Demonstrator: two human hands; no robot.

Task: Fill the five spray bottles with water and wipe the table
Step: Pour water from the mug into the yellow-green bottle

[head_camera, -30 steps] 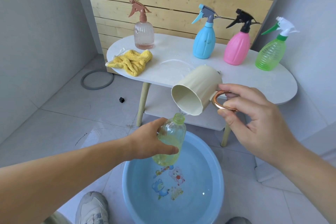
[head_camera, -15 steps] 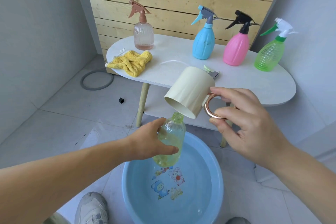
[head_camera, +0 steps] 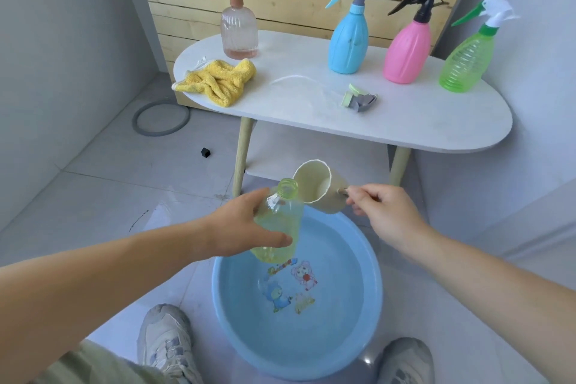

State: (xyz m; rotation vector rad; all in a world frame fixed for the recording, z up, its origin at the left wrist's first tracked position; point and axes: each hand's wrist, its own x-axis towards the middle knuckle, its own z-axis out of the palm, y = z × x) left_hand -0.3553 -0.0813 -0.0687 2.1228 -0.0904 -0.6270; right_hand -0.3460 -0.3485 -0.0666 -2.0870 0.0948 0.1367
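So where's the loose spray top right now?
The spray top lies on the white table, right of centre in the head view, just in front of the blue bottle and pink bottle.

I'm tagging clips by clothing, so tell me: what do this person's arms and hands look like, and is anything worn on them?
The left forearm and right forearm are bare as far as the frame reaches, with no sleeves in view. The left hand and right hand wear no gloves. No watch, bracelet, ring or marking shows.
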